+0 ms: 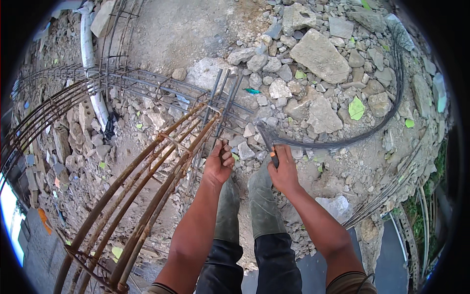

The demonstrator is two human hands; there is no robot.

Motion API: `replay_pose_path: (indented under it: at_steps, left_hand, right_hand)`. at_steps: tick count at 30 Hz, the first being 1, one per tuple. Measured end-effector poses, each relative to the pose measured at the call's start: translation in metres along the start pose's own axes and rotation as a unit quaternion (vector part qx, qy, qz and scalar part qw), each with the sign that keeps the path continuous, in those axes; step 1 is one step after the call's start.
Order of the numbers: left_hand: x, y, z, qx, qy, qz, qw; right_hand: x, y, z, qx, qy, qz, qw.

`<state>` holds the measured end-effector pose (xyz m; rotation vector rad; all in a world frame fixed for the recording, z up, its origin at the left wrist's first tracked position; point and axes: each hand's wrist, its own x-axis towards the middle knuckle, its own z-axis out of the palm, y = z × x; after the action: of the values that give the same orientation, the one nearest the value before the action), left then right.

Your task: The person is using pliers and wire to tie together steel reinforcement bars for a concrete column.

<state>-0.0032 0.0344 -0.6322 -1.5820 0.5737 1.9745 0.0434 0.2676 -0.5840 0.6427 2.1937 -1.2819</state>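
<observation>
My left hand is closed in a pinch beside the rusty rebar cage. What its fingertips hold, if anything, is too small to make out. My right hand grips a dark pliers-like tool with a bit of orange by the handle. The tool's head points up and away from me, next to a long bundle of thin dark wire. Where the cage's upright end meets a flatter run of grey bars, several bar ends stick up past thin ties.
Broken concrete and stones cover the ground on the right. A curved rebar cage and a white pipe lie at the left. More thin rods or wire run along the right edge. My boots stand on rubble.
</observation>
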Motion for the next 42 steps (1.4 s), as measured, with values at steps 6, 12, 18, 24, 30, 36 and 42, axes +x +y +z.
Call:
replay_pose_path:
  at_steps: [6, 12, 18, 24, 30, 36, 42]
  left_hand:
    - [-0.009, -0.006, -0.004, 0.079, 0.127, 0.111, 0.982]
    - [-0.005, -0.004, -0.009, 0.085, 0.112, 0.104, 0.985]
    - [-0.005, -0.005, -0.012, 0.074, 0.092, 0.108, 0.987]
    - [0.001, -0.014, -0.011, 0.036, 0.078, 0.11, 0.99]
    - [-0.004, -0.042, 0.039, 0.175, 0.123, 0.102, 0.972]
    - [0.002, -0.011, 0.019, 0.229, 0.177, 0.039, 0.957]
    - [0.002, -0.021, 0.025, 0.073, 0.003, -0.016, 0.997]
  right_hand:
    - [-0.006, -0.002, 0.033, -0.042, -0.326, 0.105, 0.938]
    - [0.02, -0.003, 0.049, -0.014, -0.333, 0.071, 0.94]
    - [0.033, -0.039, 0.025, -0.241, -0.327, -0.054, 0.912]
    - [0.052, -0.041, 0.014, -0.262, -0.372, -0.078, 0.887]
    - [0.02, -0.025, 0.028, -0.278, -0.244, -0.08, 0.926]
    - [0.005, -0.044, 0.045, -0.121, -0.332, 0.04, 0.935]
    - [-0.002, 0.023, 0.036, 0.474, -0.375, 0.395, 0.692]
